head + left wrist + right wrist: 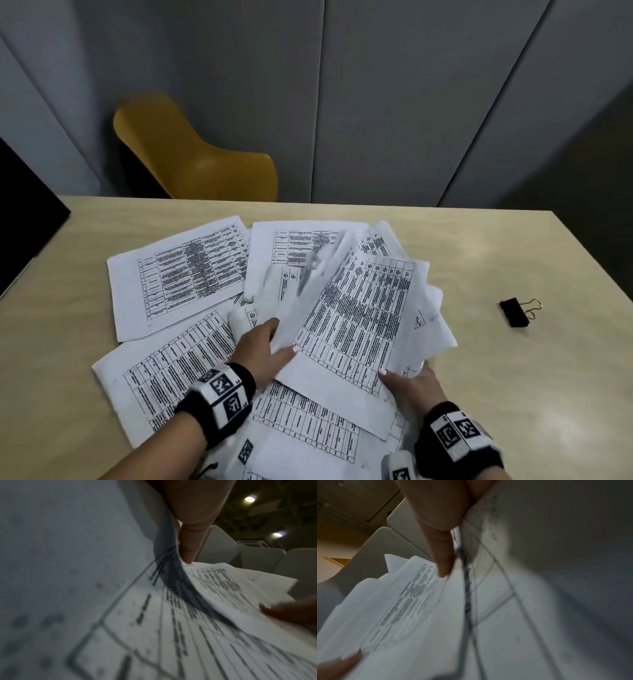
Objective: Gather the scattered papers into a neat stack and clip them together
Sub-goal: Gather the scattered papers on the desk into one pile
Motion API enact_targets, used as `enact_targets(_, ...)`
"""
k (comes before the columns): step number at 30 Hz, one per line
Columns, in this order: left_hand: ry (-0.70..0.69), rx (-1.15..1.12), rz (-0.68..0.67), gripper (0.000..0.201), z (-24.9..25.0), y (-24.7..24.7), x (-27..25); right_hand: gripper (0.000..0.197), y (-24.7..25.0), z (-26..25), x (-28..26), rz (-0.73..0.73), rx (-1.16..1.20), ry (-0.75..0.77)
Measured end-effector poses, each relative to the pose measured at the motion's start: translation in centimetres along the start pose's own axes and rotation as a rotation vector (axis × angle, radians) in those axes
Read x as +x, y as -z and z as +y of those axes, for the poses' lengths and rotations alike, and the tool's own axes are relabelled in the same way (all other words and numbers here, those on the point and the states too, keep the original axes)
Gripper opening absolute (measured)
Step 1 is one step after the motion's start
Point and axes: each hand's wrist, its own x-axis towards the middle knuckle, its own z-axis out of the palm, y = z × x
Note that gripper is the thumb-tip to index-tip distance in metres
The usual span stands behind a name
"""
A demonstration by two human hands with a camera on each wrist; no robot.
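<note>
Seen from the head camera, printed papers (191,274) lie scattered and overlapping across the middle of a pale wooden surface (513,377). Both hands grip a small sheaf (356,318) lifted at centre frame: the left hand (263,349) pinches its lower left edge, thumb on top, and the right hand (411,380) pinches its lower right corner. One sheet in the sheaf is blurred, apparently curling upward. A black binder clip (515,311) sits alone at the right, well apart from the papers. A yellow chair (191,161) stands beyond the surface, upper left.
</note>
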Motion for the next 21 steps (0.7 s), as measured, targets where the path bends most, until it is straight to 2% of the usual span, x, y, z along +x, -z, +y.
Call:
enact_targets(1,0.012,-0.077,0.002,0.044,-0.1,0.5,0.2,0.073,-0.1,-0.3,-0.5,0.011,-0.016,0.01)
enact_targets(2,0.018,-0.165,0.007,0.036,-0.2,1.0,0.4,0.067,-0.1,-0.3,-0.6,0.02,-0.018,0.002)
enact_targets(4,0.033,-0.288,0.03,0.019,-0.5,2.1,0.8,0.071,0.4,-0.3,-0.8,0.011,0.003,-0.035)
enact_targets(6,0.039,-0.332,0.106,0.013,-0.7,3.4,1.5,0.092,1.2,-0.4,-0.9,0.026,0.025,-0.067)
enact_targets(9,0.094,-0.338,0.241,0.015,-1.3,4.8,3.0,0.144,1.8,-0.4,-1.0,0.047,-0.083,-0.042)
enact_targets(12,0.109,-0.18,0.274,0.035,-1.8,5.5,5.2,0.158,2.8,-1.2,-1.0,0.041,-0.065,-0.054)
enact_targets(14,0.141,-0.07,0.283,0.048,-2.0,5.5,7.0,0.155,3.2,-1.9,-1.0,-0.013,0.003,-0.044)
enact_targets(18,0.202,0.122,0.333,0.066,-2.3,4.6,10.1,0.124,4.0,-2.4,-1.1,-0.06,0.189,-0.095)
enact_targets(21,0.228,0.14,0.337,0.07,-2.0,3.7,11.1,0.132,4.1,-1.1,-0.6,-0.065,0.206,-0.126)
